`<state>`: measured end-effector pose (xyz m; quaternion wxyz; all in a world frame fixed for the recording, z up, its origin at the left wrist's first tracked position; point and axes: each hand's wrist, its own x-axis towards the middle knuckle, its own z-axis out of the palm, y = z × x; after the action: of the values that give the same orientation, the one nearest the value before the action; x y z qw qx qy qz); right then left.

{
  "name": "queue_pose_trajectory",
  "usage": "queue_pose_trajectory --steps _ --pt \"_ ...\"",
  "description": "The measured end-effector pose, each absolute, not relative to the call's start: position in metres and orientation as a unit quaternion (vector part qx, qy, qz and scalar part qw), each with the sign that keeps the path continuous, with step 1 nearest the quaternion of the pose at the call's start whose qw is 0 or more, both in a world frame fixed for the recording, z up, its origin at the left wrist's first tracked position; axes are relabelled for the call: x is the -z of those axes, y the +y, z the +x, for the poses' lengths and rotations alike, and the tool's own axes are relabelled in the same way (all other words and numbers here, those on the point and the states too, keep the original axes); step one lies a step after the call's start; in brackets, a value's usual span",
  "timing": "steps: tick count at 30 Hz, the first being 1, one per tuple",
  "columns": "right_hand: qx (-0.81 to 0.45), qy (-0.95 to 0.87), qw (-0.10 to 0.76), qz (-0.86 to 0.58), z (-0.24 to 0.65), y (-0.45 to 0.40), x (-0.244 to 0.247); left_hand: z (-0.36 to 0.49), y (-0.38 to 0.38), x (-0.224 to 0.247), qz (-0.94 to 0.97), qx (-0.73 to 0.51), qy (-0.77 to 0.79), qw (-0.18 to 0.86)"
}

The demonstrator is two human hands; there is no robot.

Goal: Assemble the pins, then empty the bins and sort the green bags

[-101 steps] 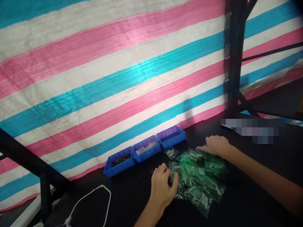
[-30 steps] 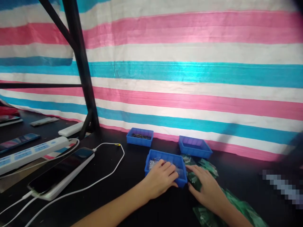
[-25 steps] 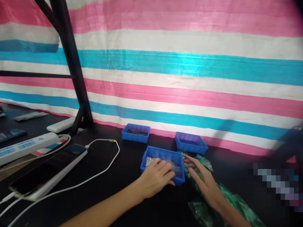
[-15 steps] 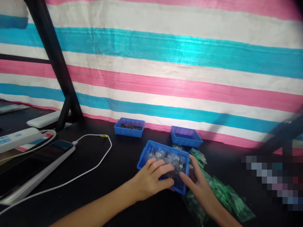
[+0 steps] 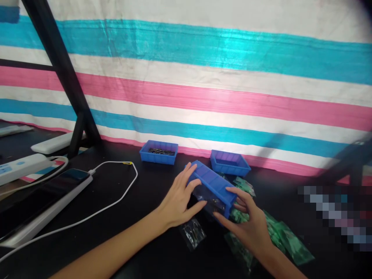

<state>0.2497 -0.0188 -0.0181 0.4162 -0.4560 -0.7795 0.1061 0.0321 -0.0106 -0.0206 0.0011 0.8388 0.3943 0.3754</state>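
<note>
A blue plastic bin (image 5: 213, 180) is tipped on its side in front of me, its open side turned toward me. My left hand (image 5: 181, 197) holds its left end, fingers over the upper edge and thumb across the opening. At the right end, my right hand (image 5: 247, 211) grips the bin between thumb and fingers. Small clear bags with dark pieces show in the opening, partly hidden by my hands. One clear bag (image 5: 193, 233) lies on the black table below the bin.
Two more blue bins stand at the back: one with thin dark pieces (image 5: 159, 152), one (image 5: 230, 162) to its right. Green bags (image 5: 286, 238) lie at right. A phone (image 5: 43, 205) with a white cable (image 5: 116, 201) and a power strip (image 5: 23, 166) occupy the left.
The bin has gone from roughly level to tipped on its side toward me. A clear bag now lies on the table below it. Both hands have stayed at the bin.
</note>
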Motion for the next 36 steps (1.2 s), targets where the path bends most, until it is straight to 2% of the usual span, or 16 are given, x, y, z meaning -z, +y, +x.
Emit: queue_pose_trajectory --steps 7,13,21,26,29,33,36 --pt "0.063 -0.821 0.403 -0.400 0.257 -0.015 0.021 0.029 -0.005 0.028 0.774 -0.398 0.491 0.039" --pt "0.094 -0.830 0.408 -0.368 0.261 -0.013 0.019 0.027 -0.002 0.033 0.732 -0.399 0.543 0.102" --pt "0.038 -0.780 0.490 -0.387 0.261 -0.015 0.012 0.027 -0.002 0.038 0.761 -0.346 0.525 0.163" --pt "-0.141 -0.650 0.595 -0.451 0.256 -0.010 0.004 0.029 -0.005 0.036 0.780 -0.369 0.474 0.174" --pt "-0.282 -0.572 0.631 -0.441 0.254 -0.004 -0.001 0.028 -0.005 0.031 0.783 -0.420 0.455 0.056" --pt "-0.422 -0.560 0.590 -0.400 0.248 -0.002 0.001 0.025 -0.009 0.025 0.839 -0.379 0.333 -0.203" --pt "-0.456 -0.573 0.566 -0.378 0.242 -0.006 0.003 0.025 -0.012 0.024 0.841 -0.373 0.245 -0.305"
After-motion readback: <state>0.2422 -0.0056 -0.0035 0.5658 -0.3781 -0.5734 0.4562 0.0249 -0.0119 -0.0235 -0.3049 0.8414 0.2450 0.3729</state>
